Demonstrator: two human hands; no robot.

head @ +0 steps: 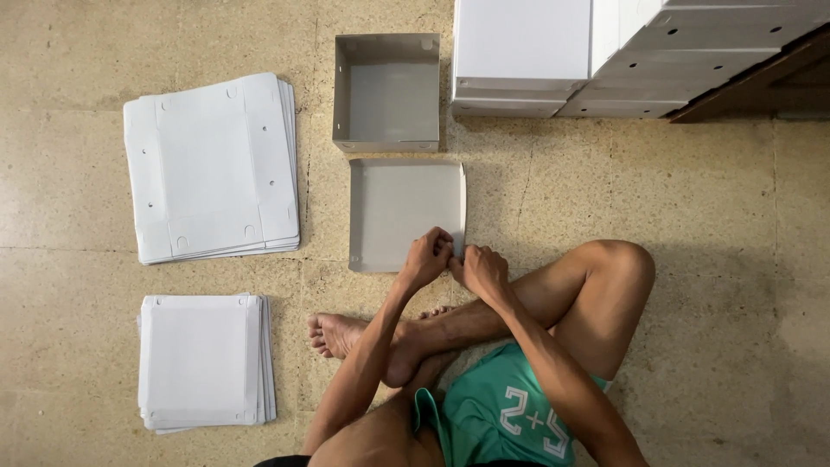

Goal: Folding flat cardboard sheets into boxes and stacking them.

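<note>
A: Where are the hands?
B: Left hand (425, 257) and right hand (481, 266) meet, both pinched on the near right corner of the shallow grey cardboard lid (399, 212) lying on the floor before the crossed legs, likely to fold its flap
A: And around it?
B: An open grey cardboard box (386, 92) just beyond; two stacks of flat white sheets (212, 166) lie left, within reach

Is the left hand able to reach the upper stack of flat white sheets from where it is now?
Probably yes: the left hand is busy at the grey lid, but only bare floor lies between it and the stack.
</note>
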